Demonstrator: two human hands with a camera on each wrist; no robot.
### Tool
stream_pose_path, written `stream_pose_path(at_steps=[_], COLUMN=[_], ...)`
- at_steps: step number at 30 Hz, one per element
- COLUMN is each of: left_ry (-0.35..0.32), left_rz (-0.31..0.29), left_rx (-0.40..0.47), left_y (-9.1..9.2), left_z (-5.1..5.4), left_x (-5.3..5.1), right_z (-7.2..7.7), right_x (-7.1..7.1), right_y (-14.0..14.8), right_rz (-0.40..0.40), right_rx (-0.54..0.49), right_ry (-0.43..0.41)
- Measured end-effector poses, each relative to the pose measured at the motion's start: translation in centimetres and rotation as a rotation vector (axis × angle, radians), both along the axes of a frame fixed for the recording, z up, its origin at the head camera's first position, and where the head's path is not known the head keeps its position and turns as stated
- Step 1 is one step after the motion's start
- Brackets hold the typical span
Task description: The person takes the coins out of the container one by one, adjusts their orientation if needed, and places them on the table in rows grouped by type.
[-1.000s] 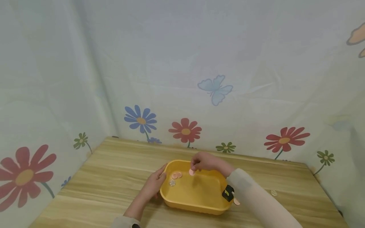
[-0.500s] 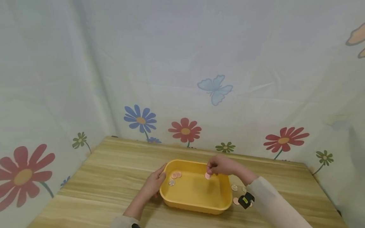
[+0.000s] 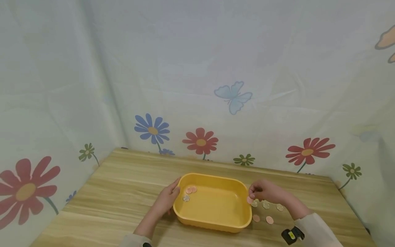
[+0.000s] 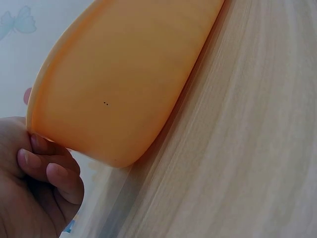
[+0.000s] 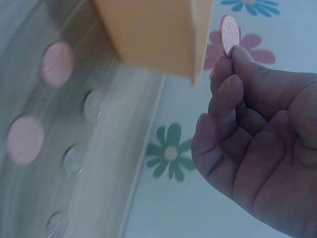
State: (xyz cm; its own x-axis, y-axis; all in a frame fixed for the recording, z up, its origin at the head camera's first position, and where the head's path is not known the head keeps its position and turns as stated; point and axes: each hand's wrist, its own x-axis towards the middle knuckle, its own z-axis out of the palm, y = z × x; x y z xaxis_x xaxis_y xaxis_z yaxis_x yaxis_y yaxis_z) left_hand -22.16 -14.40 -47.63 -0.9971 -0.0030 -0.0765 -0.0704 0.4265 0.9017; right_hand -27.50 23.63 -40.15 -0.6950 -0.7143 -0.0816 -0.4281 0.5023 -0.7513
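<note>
A yellow rectangular tray (image 3: 216, 211) sits on the wooden table. Its left end is gripped at the rim by my left hand (image 3: 166, 199), whose fingers curl under the edge in the left wrist view. Inside, at the left, lie two copper-coloured coins (image 3: 189, 190) and one silvery coin (image 3: 186, 198). My right hand (image 3: 267, 191) pinches a copper-coloured coin (image 5: 229, 35) between thumb and forefinger, just beyond the tray's right rim. Under and beside that hand, several coins lie on the table: three silvery ones (image 3: 265, 205) and two copper-coloured ones (image 3: 269, 220).
The wooden table (image 3: 123, 199) extends on both sides of the tray. Behind it hangs a pale cloth (image 3: 172, 68) printed with flowers and butterflies. A black device (image 3: 291, 235) is strapped at the right wrist.
My right hand has moved right with the coin, from above the tray to past its right rim. The coins on the table have come into sight. The left hand and tray stayed put.
</note>
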Motion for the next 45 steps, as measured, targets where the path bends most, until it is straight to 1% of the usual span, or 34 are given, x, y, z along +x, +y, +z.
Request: stream_pose_path(at_steps=[4,7,12,17,20,22,30,36,39,43,45], left_ry=[0.005,0.004,-0.004,-0.007,-0.005,-0.001,-0.019,-0.018,-0.021,-0.024,-0.023], left_rz=[0.007,0.016,0.025,0.011,0.006,0.006,0.002,0.005,0.003,0.005,0.008], left_rx=[-0.002,-0.005,-0.013,-0.003,0.006,0.009,-0.004,-0.009,-0.006,-0.01,-0.009], left_y=[0.1,0.2,0.3,0.2,0.1,0.0,0.0,0.0,0.0,0.0,0.0], left_z=[-0.1,-0.3,-0.2,-0.2,-0.1,-0.1,-0.1,0.0,0.0,0.0,0.0], left_x=[0.1,0.1,0.1,0.0,0.0,0.1,0.0,-0.1,0.0,0.0,0.0], right_z=[-0.5,-0.9,-2.0,-3.2,-3.8,-4.2,-5.6,-6.1,-6.3,-6.7,-6.8], right_x=[0.7,1.2,1.8,2.4,2.7,2.8,3.0,3.1,3.1,3.0,3.1], right_y=[2.0,3.4,5.7,7.6,8.3,8.8,9.9,10.2,10.3,10.3,10.3], right_rz=[-0.042,-0.083,-0.14,-0.203,-0.225,-0.237,-0.29,-0.338,-0.351,-0.347,-0.35], right_rx=[0.001,0.016,0.046,0.076,0.093,0.109,0.152,0.162,0.185,0.213,0.224], right_ry=[-0.043,-0.06,-0.041,-0.019,0.008,0.028,0.005,-0.003,0.026,0.098,0.121])
